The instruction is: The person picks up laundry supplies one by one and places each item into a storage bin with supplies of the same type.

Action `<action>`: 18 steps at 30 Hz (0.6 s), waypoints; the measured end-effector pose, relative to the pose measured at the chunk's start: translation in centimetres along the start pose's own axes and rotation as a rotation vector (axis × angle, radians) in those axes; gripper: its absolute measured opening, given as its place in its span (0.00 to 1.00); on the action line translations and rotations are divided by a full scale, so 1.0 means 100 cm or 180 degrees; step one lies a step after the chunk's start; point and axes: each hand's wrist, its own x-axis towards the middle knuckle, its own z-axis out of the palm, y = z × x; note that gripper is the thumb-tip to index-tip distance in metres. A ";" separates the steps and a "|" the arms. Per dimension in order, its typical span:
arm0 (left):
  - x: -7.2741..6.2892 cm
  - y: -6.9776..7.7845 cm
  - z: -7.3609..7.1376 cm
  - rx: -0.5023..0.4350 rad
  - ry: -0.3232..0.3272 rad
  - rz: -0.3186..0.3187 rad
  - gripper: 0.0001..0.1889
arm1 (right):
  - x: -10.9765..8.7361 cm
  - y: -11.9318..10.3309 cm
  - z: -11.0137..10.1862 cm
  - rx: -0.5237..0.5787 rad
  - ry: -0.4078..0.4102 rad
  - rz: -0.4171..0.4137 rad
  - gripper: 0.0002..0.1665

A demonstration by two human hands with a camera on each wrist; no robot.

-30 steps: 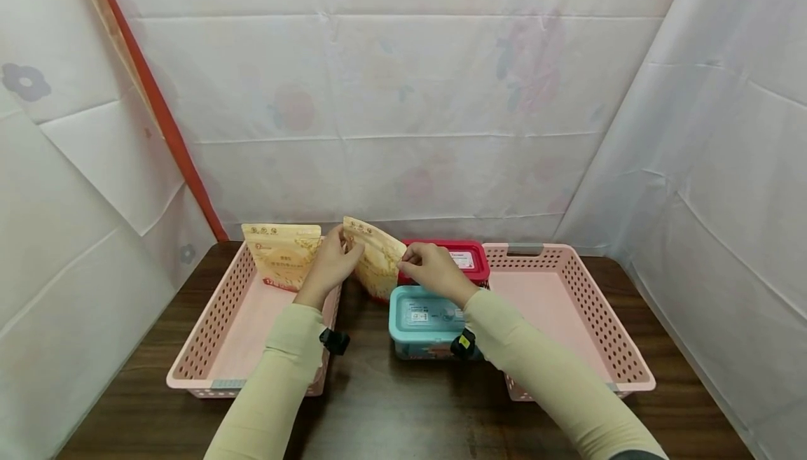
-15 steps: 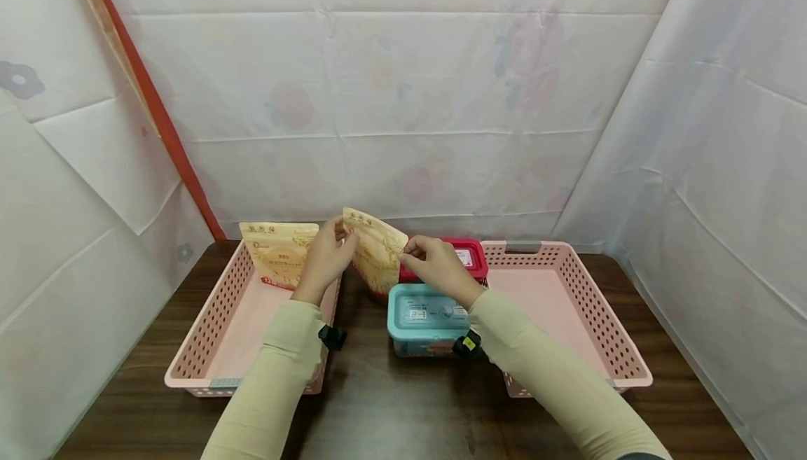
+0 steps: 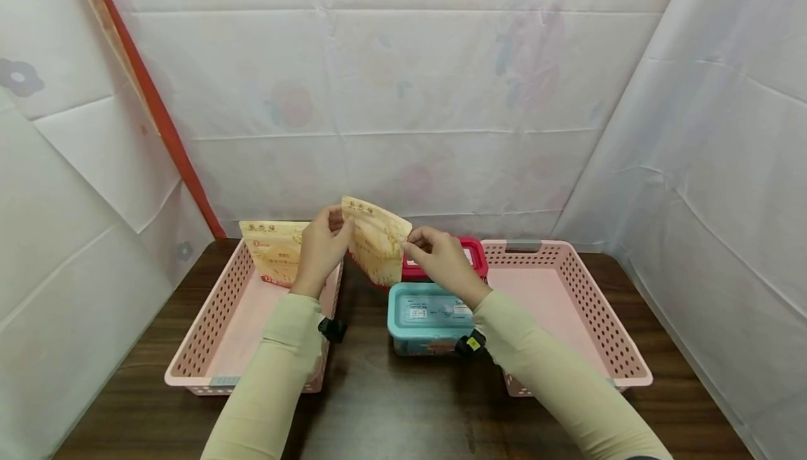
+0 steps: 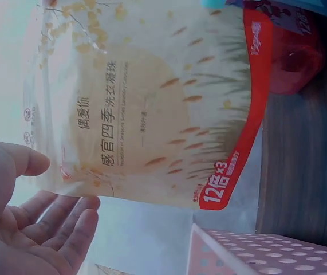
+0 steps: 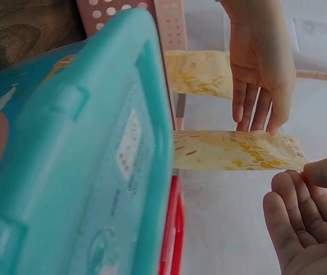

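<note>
A cream pouch of laundry capsules [image 3: 377, 246] with a red bottom band hangs upright, raised between both hands. My left hand [image 3: 323, 246] pinches its left edge near the top. At the upper right corner, my right hand [image 3: 444, 260] pinches it between thumb and fingers, as the right wrist view shows. The left wrist view shows the printed front of the pouch [image 4: 152, 114]. A second, similar pouch [image 3: 271, 257] stands inside the left pink basket [image 3: 189, 380], partly behind my left hand.
A teal-lidded box [image 3: 422, 316] stands in the middle, below my right hand. Behind it sits a red-lidded box [image 3: 477, 257], partly covered by that hand. On the right is another pink basket [image 3: 542, 292]. White sheeting [image 3: 403, 110] hangs behind the dark wooden table [image 3: 403, 411].
Both hands have lifted the pouch upward, and its bottom has come up from beside the red-lidded box. The boxes and baskets have stayed in place.
</note>
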 end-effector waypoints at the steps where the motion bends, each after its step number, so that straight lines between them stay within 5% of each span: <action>1: 0.000 0.001 -0.001 0.0010 0.0020 0.0015 0.24 | 0.000 -0.001 -0.001 0.0016 0.0024 -0.0025 0.08; 18: 0.010 0.014 -0.008 -0.0015 0.0357 0.0263 0.21 | 0.002 -0.014 -0.011 0.0275 0.0128 -0.0344 0.08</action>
